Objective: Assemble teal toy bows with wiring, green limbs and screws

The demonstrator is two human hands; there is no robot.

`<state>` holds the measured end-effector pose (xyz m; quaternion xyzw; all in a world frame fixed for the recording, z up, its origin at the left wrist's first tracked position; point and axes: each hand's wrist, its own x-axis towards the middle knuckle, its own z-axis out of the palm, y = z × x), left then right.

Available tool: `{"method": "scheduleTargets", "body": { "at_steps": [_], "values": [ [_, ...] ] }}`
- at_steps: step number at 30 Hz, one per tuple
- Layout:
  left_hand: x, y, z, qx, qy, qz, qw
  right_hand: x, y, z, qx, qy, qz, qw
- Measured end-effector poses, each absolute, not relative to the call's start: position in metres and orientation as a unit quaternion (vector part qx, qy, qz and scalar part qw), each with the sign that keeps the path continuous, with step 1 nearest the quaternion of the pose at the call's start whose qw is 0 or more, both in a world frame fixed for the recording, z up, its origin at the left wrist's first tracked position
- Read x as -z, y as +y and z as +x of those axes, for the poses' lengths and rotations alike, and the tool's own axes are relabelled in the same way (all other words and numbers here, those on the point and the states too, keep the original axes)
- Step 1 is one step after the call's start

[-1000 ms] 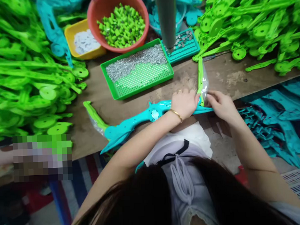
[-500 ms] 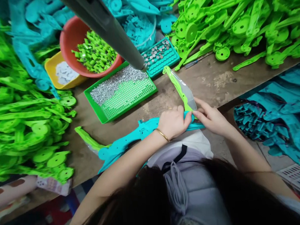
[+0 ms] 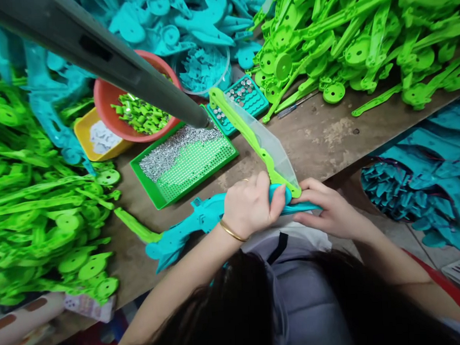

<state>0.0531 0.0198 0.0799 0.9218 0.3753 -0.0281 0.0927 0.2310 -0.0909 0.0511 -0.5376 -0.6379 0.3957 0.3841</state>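
My left hand point(image 3: 250, 204), with a gold bracelet at the wrist, is closed round a long blue plastic part point(image 3: 207, 215) over the table's front edge. A bright green plastic arm point(image 3: 257, 146) with a clear grey sheet along one side juts upward from the blue part's right end. My left thumb presses beside that joint. Fingers of my right hand point(image 3: 326, 209) close on the blue tip just below the green arm's base. Another green arm point(image 3: 137, 225) sticks out at the blue part's left end. Both palms are hidden.
A dark grey rod-shaped tool point(image 3: 145, 79) slants over the table, its tip above a green tray point(image 3: 200, 179) of small silver screws. Behind are a teal tray point(image 3: 255, 108), a red bowl point(image 3: 107, 117) and a yellow bin point(image 3: 90, 154). Green parts point(image 3: 362, 50) heap on both sides.
The green arm has swung to lean further left, and its sheet faces the camera more. Both hands and the blue part sit slightly lower in view, the left hand further left.
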Motion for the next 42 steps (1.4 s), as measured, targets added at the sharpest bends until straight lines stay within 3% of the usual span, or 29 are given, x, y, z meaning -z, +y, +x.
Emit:
{"method": "scheduleTargets", "body": {
  "at_steps": [3,7,12,25,31,42],
  "values": [
    [-0.080,0.022,0.052,0.026,0.387,0.917,0.092,-0.044,-0.094,0.225,-0.429,-0.577,-0.546,0.430],
    [-0.079,0.027,0.053,0.026,0.391,0.915,0.094,-0.027,-0.103,0.205,-0.500,-0.347,-0.577,0.545],
    [-0.075,0.030,0.054,0.024,0.387,0.912,0.130,-0.013,-0.095,0.184,-0.497,-0.199,-0.566,0.627],
    [-0.068,0.046,0.066,0.001,0.432,0.890,0.145,-0.005,-0.072,0.175,-0.515,-0.149,-0.566,0.626],
    [-0.070,0.051,0.076,0.021,0.435,0.886,0.160,-0.010,-0.058,0.178,-0.438,-0.162,-0.624,0.627],
    [-0.071,0.062,0.085,-0.019,0.438,0.876,0.199,-0.011,-0.047,0.181,-0.490,-0.204,-0.572,0.625]
  ]
}}
